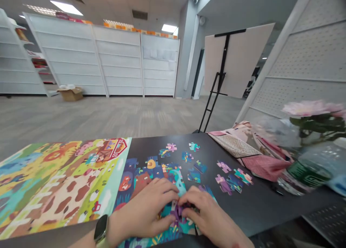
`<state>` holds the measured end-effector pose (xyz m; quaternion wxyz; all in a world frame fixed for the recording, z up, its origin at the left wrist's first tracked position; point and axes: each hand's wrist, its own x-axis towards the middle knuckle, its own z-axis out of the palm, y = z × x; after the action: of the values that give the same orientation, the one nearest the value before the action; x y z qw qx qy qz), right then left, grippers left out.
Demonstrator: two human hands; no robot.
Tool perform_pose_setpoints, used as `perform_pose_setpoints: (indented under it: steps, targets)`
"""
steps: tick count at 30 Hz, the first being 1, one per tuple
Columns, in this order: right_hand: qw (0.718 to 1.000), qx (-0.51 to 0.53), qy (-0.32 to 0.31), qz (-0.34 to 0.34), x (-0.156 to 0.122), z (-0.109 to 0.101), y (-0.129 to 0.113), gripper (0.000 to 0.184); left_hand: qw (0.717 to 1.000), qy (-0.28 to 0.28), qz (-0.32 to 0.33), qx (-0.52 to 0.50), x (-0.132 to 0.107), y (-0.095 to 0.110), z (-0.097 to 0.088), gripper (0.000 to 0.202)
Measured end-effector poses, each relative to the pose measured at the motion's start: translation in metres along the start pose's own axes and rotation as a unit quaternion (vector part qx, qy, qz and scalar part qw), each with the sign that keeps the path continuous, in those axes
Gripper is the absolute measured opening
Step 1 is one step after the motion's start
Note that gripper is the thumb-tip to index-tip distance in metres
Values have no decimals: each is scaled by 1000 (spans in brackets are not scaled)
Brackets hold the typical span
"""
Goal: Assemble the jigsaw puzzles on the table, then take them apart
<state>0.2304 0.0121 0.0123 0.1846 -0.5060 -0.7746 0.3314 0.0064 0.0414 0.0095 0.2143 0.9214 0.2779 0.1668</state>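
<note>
From my head camera, my left hand [143, 208] and right hand [208, 215] meet over the near edge of the assembled jigsaw [151, 172]. My fingers are curled down and close together, with the tips of both hands pinching a purple piece [177, 211] between them. Neither hand looks clearly nearer to it, and my fingers hide too much of it to show its long axis. It lies among teal pieces at the jigsaw's near edge. Loose pieces [224, 177] lie ahead and to my right on the dark table [256, 208]. A printed picture board [54, 186] lies to my left, beyond the watch [101, 229] on my left wrist. Further right stand a water bottle [310, 168] and pink flowers [305, 108].
</note>
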Motion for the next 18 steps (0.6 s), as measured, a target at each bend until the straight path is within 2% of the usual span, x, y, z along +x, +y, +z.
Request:
perform_pose_setpoints:
  steps: [3, 5, 10, 13, 18]
  targets:
    - [999, 4, 22, -30, -1, 0, 6, 19, 1000, 2, 12, -3, 1, 3, 5, 20]
    - [997, 13, 59, -43, -3, -7, 13, 16, 1000, -2, 28, -3, 2, 5, 6, 14]
    - [984, 12, 179, -2, -13, -42, 35, 22, 989, -86, 124, 15, 7, 17, -4, 27]
    - [984, 4, 176, 15, -14, -50, 44, 23, 987, -72, 132, 55, 9, 22, -5, 29]
    - [989, -12, 149, 23, -10, -43, 51, 16, 975, -27, 173, 140, 11, 13, 11, 20]
